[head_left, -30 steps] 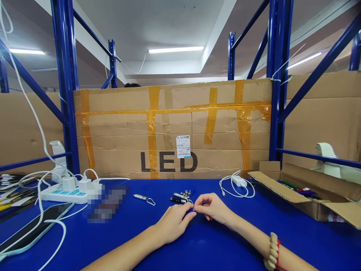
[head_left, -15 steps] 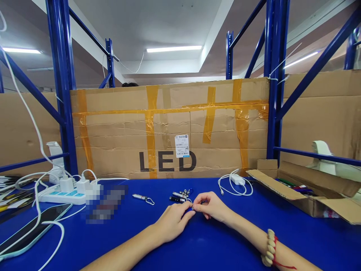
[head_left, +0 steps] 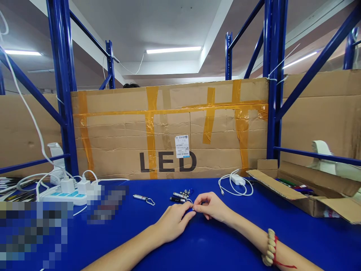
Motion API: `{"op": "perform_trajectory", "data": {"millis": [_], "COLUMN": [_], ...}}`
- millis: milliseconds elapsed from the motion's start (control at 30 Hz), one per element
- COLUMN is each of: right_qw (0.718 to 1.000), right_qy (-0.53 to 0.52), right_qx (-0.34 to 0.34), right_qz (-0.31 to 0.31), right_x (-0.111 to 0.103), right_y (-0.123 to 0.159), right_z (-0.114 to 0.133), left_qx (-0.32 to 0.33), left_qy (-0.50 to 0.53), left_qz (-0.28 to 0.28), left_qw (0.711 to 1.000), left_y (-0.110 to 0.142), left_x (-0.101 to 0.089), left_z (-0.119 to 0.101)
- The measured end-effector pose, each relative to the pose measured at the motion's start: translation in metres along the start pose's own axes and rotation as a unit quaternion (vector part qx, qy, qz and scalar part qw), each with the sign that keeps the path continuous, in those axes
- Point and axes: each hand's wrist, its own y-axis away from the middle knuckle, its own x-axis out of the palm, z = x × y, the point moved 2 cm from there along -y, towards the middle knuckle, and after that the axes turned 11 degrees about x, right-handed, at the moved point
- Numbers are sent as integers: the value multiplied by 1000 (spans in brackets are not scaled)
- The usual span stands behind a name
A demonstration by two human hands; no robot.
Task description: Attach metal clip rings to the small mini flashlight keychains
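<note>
My left hand (head_left: 175, 221) rests on the blue tabletop (head_left: 197, 256) with its thumb and forefinger closed in a pinch. Opposite it, my right hand (head_left: 211, 205) also pinches, and the fingertips of both hands meet. Between them is a tiny shiny bit, too small to name. Just beyond the left fingers lies a slim black cylinder (head_left: 176, 199), partly hidden by that hand. Behind this are a silver cylinder (head_left: 179, 195) and several small round metal pieces (head_left: 185, 192). Farther left, a silver penlight-like tube (head_left: 139, 197) lies with a carabiner clip (head_left: 150, 201) on its end.
A white cable with an adapter (head_left: 238, 180) lies at the back right. Beside it stands an open cardboard box (head_left: 307, 205) with pens inside. On the left is a power strip (head_left: 63, 197) with plugs and cords. A taped cardboard panel (head_left: 121, 139) closes off the back.
Both hands keep their pinch in nearly the same place. The view has shifted very slightly; nothing on the table has visibly moved.
</note>
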Motion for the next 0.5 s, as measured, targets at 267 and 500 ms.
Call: {"op": "perform_trajectory", "data": {"millis": [267,500], "right_qw": [1000,1000], "right_qy": [8,6], "right_qx": [-5,4], "right_qz": [2,5], "right_x": [-1,1], "right_y": [-1,1], "right_z": [-2,1], "left_qx": [-4,4], "left_qy": [-1,2], "left_qz": [8,3], "left_qw": [1000,1000], "left_y": [0,0], "left_x": [0,0], "left_z": [-1,0]}}
